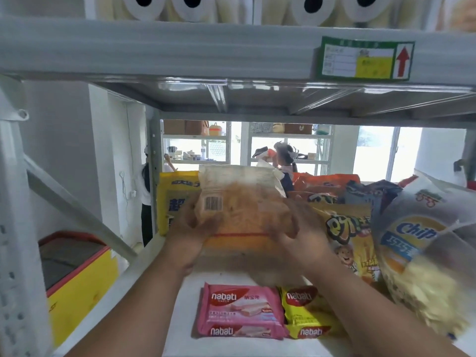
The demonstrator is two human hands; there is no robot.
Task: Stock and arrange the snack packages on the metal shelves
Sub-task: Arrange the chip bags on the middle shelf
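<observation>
Motion blur smears the clear snack bag [239,210] (barcode facing the camera) held upright over the white shelf [180,331], left hand [189,235] and right hand [296,235] grasping its sides. Two Nabati wafer packs lie below: pink [240,311], yellow [306,313] partly hidden by the right forearm.

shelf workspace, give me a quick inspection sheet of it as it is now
surface: white metal shelf, bare patch behind the wafer packs
job's things: translucent orange snack bag held upright; pink nabati pack and yellow nabati pack flat at front; yellow bag behind; cartoon snack bag and Chips bag right
clutter: nothing seen
grips: left hand and right hand both grip the orange bag's sides
cables: thin white cord on far wall
surroundings: paper rolls above; shelf label; red-yellow chest left
</observation>
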